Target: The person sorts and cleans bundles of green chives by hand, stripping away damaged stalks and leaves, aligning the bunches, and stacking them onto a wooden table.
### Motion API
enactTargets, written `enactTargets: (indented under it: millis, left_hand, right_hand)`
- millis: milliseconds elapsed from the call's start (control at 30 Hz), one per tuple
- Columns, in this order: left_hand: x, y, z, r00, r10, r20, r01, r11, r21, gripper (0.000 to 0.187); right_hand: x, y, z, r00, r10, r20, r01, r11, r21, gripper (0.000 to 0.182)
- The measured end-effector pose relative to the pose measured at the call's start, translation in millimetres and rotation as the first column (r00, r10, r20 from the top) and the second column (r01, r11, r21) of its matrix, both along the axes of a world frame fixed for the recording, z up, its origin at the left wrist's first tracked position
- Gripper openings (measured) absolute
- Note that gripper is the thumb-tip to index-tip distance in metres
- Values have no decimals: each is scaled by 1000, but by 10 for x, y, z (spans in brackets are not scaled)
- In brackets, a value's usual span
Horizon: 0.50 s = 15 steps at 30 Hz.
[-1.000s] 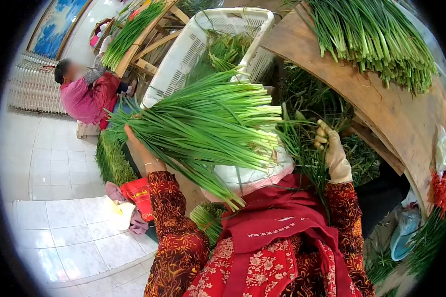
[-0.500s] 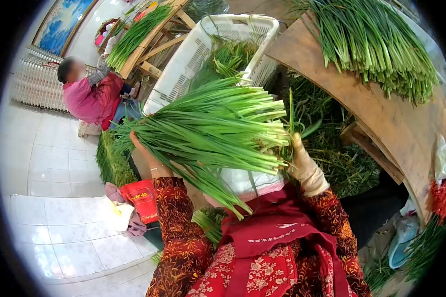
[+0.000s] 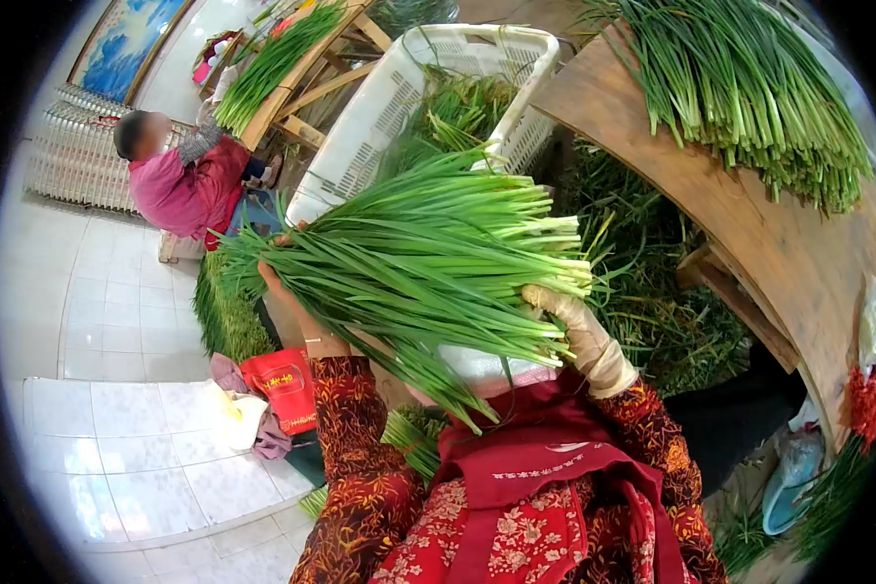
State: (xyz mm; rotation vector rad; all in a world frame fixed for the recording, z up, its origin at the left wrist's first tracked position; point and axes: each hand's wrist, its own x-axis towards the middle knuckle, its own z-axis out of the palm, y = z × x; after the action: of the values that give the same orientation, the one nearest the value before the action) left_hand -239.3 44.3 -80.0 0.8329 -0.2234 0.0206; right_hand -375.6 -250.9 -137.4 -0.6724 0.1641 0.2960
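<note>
A large bunch of garlic chives (image 3: 428,258) lies across in front of me, green leaves to the left and pale stem ends to the right. My left hand (image 3: 280,282) is closed around its leafy end, the fingers partly hidden under the leaves. At the stem end my right hand (image 3: 576,326), in a pale glove, has its fingers closed on stalks along the lower side. A few stalks droop apart from the bunch toward my red apron (image 3: 545,453). White plastic sheeting (image 3: 496,362) shows beneath the stems.
A white crate (image 3: 360,122) holding greens stands ahead. On the right, a wooden board (image 3: 749,229) carries more chives (image 3: 749,97), with loose trimmings (image 3: 652,292) below. A person in pink (image 3: 190,185) sits at the left. A red bag (image 3: 282,384) lies near my left sleeve.
My right hand has moved left from beyond the stem ends onto the bunch's stalks. The loose strands it held upright are gone from it. My left hand keeps its hold.
</note>
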Motion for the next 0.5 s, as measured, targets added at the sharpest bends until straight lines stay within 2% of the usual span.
enactTargets:
  millis: [33,100,167,233,300,333,367,433,500]
  left_hand:
    - [-14,-45,12,999,-33,4,33,999,-27,37]
    - [0,24,-9,1000,-22,-8,22,999,24,35]
    - [58,192,-140,986,-151,-66,145,986,-80,35]
    - [105,267,-210,986,-151,-72,146,987,-62,36]
    - [99,263,-260,998,-10,-66,12,1000,19,36]
    - [62,233,-256,997,-11,-74,12,1000,22,36]
    - [22,215,-252,995,-41,-90,39,999,-16,37]
    - [-17,137,-239,993,-70,-96,64,996,-55,37]
    - [-31,107,-256,990,-14,-139,8,999,-41,43]
  right_hand:
    - [4,-3,33,1000,3,-21,-3,1000,-5,28]
    - [-26,-30,44,998,-45,-33,45,999,6,25]
    - [-25,-137,-123,984,176,35,-176,984,-15,26]
    - [-42,-150,-72,985,173,-3,-173,985,23,29]
    - [-100,-161,-103,989,145,-39,-149,981,-121,32]
    - [-126,-215,-141,981,196,-3,-194,966,-173,39]
    - [-134,-210,-231,972,233,-5,-232,964,-128,40]
    - [-139,-227,-294,963,268,24,-251,926,-282,42]
    - [-254,-289,-204,968,252,23,-236,932,-276,42]
